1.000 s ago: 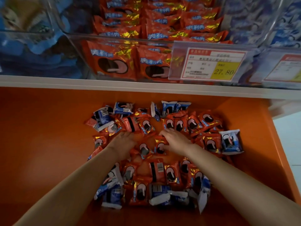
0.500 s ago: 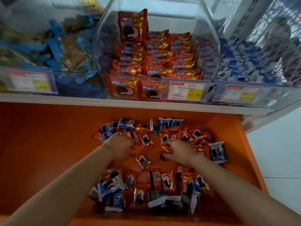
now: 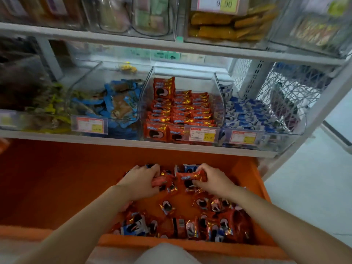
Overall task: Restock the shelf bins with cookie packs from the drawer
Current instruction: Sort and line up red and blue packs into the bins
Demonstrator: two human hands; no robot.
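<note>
The orange drawer stood pulled out below the shelf, with loose cookie packs heaped in its right half, mostly red with a few blue ones. My left hand was curled round a bunch of red packs. My right hand pinched another red pack between thumb and fingers. Both were near the back of the heap.

On the shelf above, the middle clear bin held neat rows of the same red packs. The bin to its right held blue-and-white packs, and the one to its left darker blue packs.

Half a second before, my hands had lain low on the heap. Now they had closed and raised their packs off it, and my view had tilted up to take in the upper shelf.
</note>
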